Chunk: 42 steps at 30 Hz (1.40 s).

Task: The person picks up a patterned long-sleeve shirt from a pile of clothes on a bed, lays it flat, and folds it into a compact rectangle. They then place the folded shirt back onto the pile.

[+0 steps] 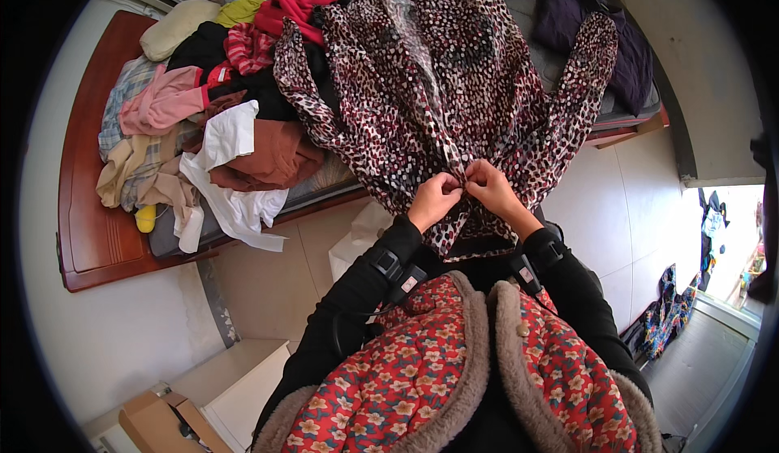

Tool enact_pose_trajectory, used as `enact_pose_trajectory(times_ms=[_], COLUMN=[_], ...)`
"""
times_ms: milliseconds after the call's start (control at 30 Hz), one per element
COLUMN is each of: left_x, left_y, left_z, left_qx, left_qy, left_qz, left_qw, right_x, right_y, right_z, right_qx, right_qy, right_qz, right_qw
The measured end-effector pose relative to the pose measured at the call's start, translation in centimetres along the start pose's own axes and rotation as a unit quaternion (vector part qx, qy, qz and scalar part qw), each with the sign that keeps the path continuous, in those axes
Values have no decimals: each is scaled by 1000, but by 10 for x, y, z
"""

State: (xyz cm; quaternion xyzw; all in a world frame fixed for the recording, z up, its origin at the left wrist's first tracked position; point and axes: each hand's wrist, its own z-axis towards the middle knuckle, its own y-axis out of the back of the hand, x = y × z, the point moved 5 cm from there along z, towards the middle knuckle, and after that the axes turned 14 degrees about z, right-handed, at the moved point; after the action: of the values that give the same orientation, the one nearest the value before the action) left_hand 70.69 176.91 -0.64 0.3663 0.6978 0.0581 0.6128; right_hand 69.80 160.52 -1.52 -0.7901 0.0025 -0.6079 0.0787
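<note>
A long-sleeved shirt [438, 82] with a spotted print in dark red, black and white lies spread over the bed, its near end hanging off the edge toward me. Both hands meet at its front placket, close to the collar end. Fingers of my left hand [435, 197] pinch the fabric from the left. From the other side, my right hand [492, 190] grips the placket's edge, fingertips almost touching the left ones. Whatever sits between the fingertips, perhaps a button, is too small and covered to make out. The sleeves stretch out to either side.
Heaped clothes, among them a brown garment [274, 155], a white garment [231, 136] and a pink garment [164, 100], cover the bed's left part beside the wooden headboard [103, 167]. Dark purple clothing [630, 57] lies at right. An open cardboard box [152, 419] stands lower left.
</note>
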Motion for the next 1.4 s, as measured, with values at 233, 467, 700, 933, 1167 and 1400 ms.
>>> enact_pose_trajectory(times_ms=[233,467,700,933,1167,1400], left_x=[2,2,-3,5,0,7], left_y=[-4,-8,-7,-7,-4,-13], left_z=[2,-1,-3,0,3,4], left_qx=[14,1,-63,18,49,28], left_qy=[18,17,-58,23,101,65], left_qz=[-15,42,162,-108,-175,-137], left_qw=[1000,999,983,994,978,988], right_x=[4,13,16,15,11,25], right_y=[-1,-3,-6,-4,-4,-3], right_z=[-4,-5,-4,-5,-4,-4], right_qx=[-8,-5,1,-35,-51,-47], right_qy=[17,12,15,20,-1,-1], right_qz=[-3,-85,-143,-88,7,-123], right_qw=[1000,996,990,995,999,991])
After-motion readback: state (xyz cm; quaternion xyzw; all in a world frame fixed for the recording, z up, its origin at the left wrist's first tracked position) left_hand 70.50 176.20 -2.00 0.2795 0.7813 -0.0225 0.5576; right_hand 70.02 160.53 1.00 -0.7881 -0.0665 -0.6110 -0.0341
